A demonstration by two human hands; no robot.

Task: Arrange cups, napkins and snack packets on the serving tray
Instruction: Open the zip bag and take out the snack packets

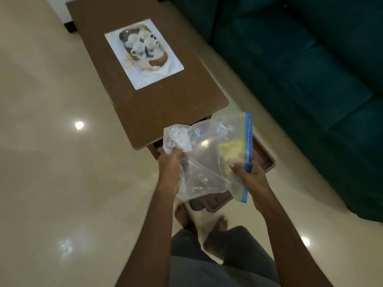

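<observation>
My left hand [170, 160] grips the crumpled end of a clear plastic packet [178, 137]. Pinched in my right hand [249, 175] is the blue zip edge of a clear zip-lock snack bag [207, 160] with yellow snack [232, 150] inside. Both bags hang over a brown serving tray [267, 162] just past the near end of the table, which they mostly hide. Farther up the brown table [165, 104], several white cups [141, 43] stand on a steel tray [124, 35]. A white napkin [159, 71] lies beside them.
A white mat [143, 79] lies under the cups and napkin, with a brown curved item [158, 61] on it. A dark green sofa [310, 69] runs along the right. Glossy cream floor [62, 162] surrounds the table. My bare feet [182, 214] are below the tray.
</observation>
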